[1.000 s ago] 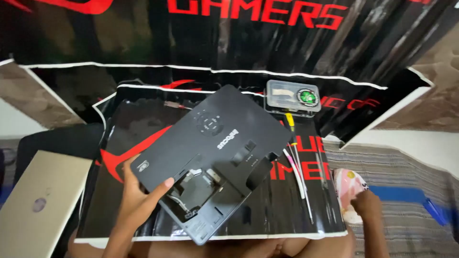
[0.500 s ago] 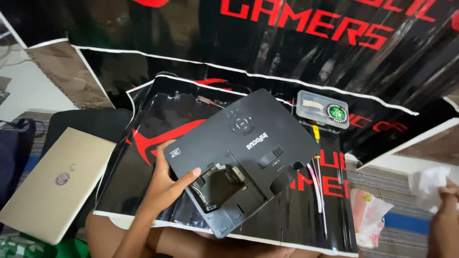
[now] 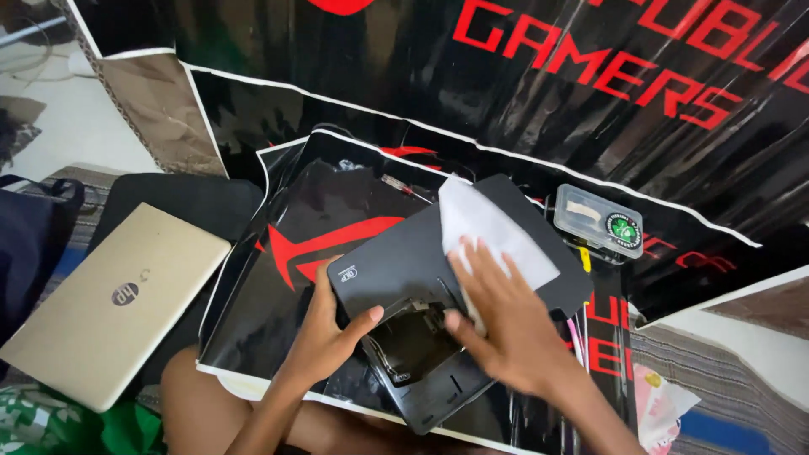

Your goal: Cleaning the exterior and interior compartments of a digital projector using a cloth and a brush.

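Right hand [image 3: 514, 329] just came in from the frame's right edge, flat on a white wipe [image 3: 493, 232] atop the projector [image 3: 404, 278]; left hand [image 3: 329, 329] grips its edge.

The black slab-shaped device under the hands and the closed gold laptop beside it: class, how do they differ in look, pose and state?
The black slab-shaped device is dark with an open recess at its near end; the closed gold laptop is pale and unbroken on top. The device is held by the left hand, with the right hand pressing a white tissue on it; the laptop lies untouched. Both are flat, rectangular electronics, set at an angle.
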